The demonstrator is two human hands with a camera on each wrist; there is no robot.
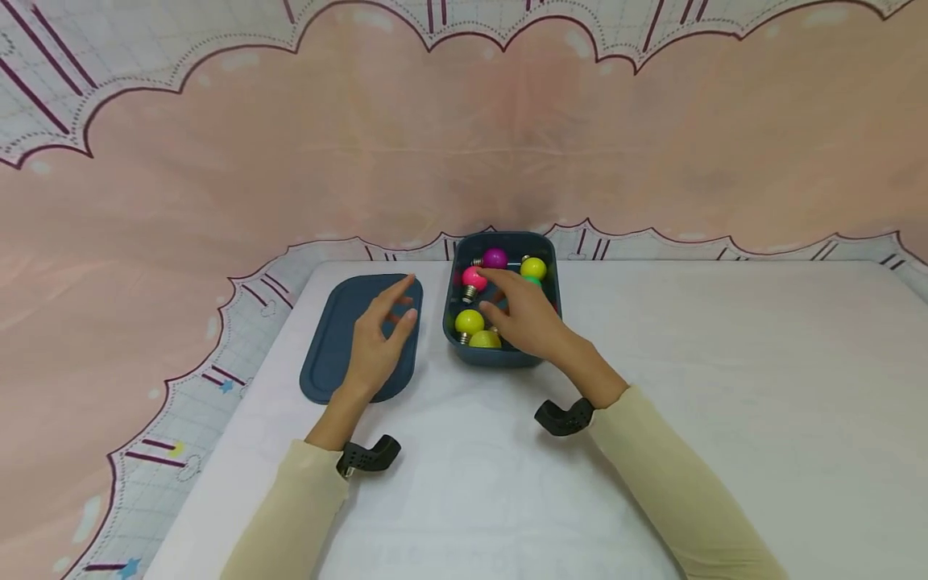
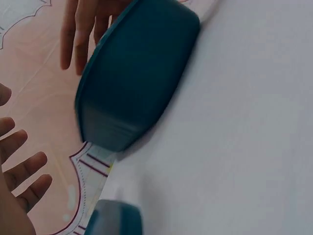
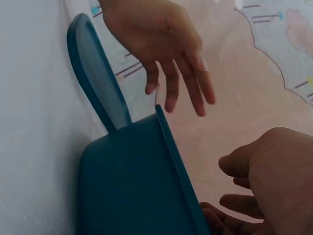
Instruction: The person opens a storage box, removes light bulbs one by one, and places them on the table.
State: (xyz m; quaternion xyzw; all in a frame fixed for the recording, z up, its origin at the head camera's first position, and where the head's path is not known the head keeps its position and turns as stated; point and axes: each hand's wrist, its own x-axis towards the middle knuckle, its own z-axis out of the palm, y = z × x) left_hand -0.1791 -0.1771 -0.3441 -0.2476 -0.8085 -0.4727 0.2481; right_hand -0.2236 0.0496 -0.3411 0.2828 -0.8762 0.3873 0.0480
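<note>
Bulbs (image 1: 470, 321) sat in the box (image 1: 500, 356) right under our right hand (image 1: 529, 318), fingers loose; left hand (image 1: 380, 342) hovered relaxed over the lid (image 1: 326, 354).

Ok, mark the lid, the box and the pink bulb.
lid (image 1: 329, 342): head view, bare left part of its top.
box (image 1: 500, 356): head view, near outer wall.
pink bulb (image 1: 473, 279): head view, its round globe.

Lighting: I see bright, even, soft light; faint shadows under both forearms. Head view: sharp, edges bowed. Wrist views: dimmer, close surfaces soft, possibly out of focus.
</note>
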